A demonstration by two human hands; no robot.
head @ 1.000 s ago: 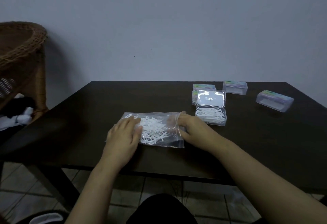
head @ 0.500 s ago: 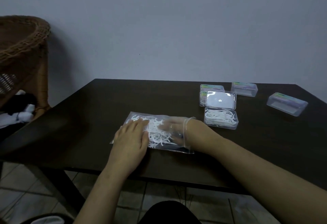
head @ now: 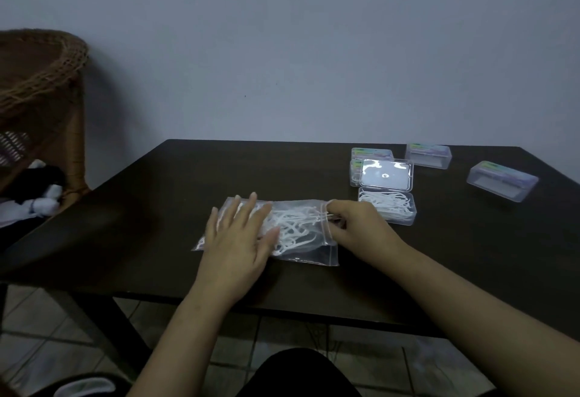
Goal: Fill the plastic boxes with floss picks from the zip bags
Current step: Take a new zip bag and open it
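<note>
A clear zip bag [head: 301, 249] of white floss picks [head: 293, 224] lies flat on the dark table [head: 157, 208]. My left hand [head: 240, 236] presses flat on the bag's left half with straight fingers. My right hand [head: 354, 227] is at the bag's open right mouth, its fingers curled and pinching a few picks that stick out of the opening. Just right of it stands an open plastic box [head: 387, 208] partly filled with picks, its clear lid [head: 386, 174] tilted up behind.
Three closed labelled boxes sit at the back right: one [head: 370, 155] behind the open lid, one [head: 428, 155] further back, one [head: 502, 184] far right. A wicker chair [head: 40, 82] with dark and white cloth stands left of the table.
My right hand went deep into the bag and has drawn back out to its mouth with picks pinched. My left hand stays pressed on the bag.
</note>
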